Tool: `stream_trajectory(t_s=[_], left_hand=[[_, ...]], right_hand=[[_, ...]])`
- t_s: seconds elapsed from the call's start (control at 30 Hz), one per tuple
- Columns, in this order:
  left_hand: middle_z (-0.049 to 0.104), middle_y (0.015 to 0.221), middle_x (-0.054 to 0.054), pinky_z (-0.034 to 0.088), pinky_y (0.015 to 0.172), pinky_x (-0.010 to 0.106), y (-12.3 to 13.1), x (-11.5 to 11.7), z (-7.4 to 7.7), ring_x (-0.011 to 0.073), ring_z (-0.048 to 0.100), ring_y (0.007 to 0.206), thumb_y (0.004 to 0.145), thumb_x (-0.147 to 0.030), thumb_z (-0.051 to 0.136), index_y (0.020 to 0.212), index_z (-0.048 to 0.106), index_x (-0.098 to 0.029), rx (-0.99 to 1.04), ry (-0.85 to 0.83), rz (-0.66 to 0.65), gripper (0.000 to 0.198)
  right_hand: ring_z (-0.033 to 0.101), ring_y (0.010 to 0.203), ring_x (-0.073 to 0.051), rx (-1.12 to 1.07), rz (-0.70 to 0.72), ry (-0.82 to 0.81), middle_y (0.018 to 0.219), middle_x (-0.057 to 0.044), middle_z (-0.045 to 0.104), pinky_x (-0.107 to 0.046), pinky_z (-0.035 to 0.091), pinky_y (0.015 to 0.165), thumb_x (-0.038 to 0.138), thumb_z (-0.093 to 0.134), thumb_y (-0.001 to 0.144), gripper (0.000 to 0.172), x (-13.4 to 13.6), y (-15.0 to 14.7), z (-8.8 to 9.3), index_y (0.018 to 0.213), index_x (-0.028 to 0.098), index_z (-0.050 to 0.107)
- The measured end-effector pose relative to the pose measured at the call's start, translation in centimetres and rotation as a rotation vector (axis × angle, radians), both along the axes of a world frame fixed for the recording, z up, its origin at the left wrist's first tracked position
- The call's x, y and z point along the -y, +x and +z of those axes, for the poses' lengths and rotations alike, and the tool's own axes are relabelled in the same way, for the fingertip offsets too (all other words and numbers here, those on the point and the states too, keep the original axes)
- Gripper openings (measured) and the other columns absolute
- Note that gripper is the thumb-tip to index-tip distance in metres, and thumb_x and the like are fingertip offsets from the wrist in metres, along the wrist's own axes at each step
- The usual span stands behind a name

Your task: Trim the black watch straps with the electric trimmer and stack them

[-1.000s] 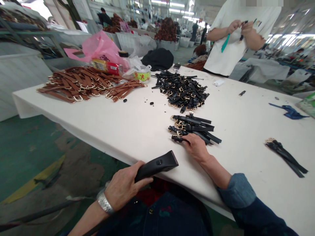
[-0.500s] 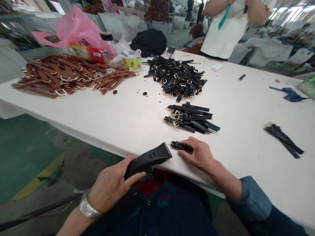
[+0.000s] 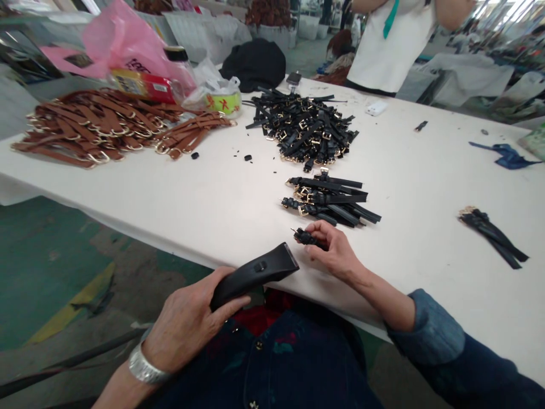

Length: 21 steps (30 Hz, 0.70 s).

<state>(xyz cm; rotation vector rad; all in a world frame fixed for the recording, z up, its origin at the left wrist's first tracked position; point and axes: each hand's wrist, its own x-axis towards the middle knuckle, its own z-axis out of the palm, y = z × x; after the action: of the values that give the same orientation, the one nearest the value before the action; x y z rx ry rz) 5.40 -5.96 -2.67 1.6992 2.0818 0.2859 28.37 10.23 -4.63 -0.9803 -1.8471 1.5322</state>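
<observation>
My left hand (image 3: 193, 318) is wrapped round black hair clippers (image 3: 255, 272), whose blade end points up and right over the table's front edge. In my right hand (image 3: 336, 250) a short black buckle strap (image 3: 307, 237) is pinched between thumb and fingers, its metal pin sticking out to the left. The clipper blade and the strap are close but apart. Just beyond my right hand lies a small stack of black buckle straps (image 3: 332, 199) with gold buckles. Behind it is a larger heap of black straps (image 3: 306, 128).
Brown straps with metal rings (image 3: 93, 125) are piled at the left, near a pink bag (image 3: 123, 40) and jars. A black cap (image 3: 255, 62) sits at the back. More black straps (image 3: 494, 236) and a blue scrap (image 3: 506, 156) lie right. A person (image 3: 392, 45) stands across the table.
My right hand has moved slightly up and away from the table's front edge with the strap, tilting it. The clippers stay in my left hand, nearly unmoved. The view has shifted a little.
</observation>
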Motion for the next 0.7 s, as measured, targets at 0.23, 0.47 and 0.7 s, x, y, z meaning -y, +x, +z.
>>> stream_trajectory(t_s=[0.23,0.47,0.7], left_hand=[[0.071,0.088,0.001,0.048,0.069,0.029,-0.7,1.0,0.2,0.0212,0.067,0.076,0.077,-0.062,0.047,0.109,0.054,-0.026,0.013,0.009,0.014,0.048],[0.071,0.085,0.001,0.048,0.067,0.031,-0.9,0.4,0.6,0.0220,0.067,0.072,0.077,-0.065,0.044,0.109,0.055,-0.025,-0.080,0.018,-0.027,0.053],[0.068,0.078,0.005,0.043,0.060,0.032,0.3,-3.0,2.3,0.0233,0.064,0.069,0.080,-0.066,0.036,0.100,0.056,-0.022,-0.305,0.006,-0.187,0.053]], right_hand=[[0.058,0.076,-0.013,0.123,0.238,0.057,0.091,0.000,0.064,-0.024,0.045,0.066,0.010,0.052,0.070,0.035,0.4,0.2,-0.1,0.103,0.020,0.057],[0.057,0.087,-0.019,0.478,0.070,0.495,0.094,-0.003,0.062,-0.032,0.045,0.080,0.011,0.056,0.069,0.037,1.3,1.9,-0.7,0.099,0.026,0.068],[0.056,0.082,-0.019,0.385,0.011,0.555,0.082,-0.004,0.064,-0.032,0.045,0.077,0.016,0.061,0.070,0.021,1.4,2.7,-1.3,0.090,0.020,0.065]])
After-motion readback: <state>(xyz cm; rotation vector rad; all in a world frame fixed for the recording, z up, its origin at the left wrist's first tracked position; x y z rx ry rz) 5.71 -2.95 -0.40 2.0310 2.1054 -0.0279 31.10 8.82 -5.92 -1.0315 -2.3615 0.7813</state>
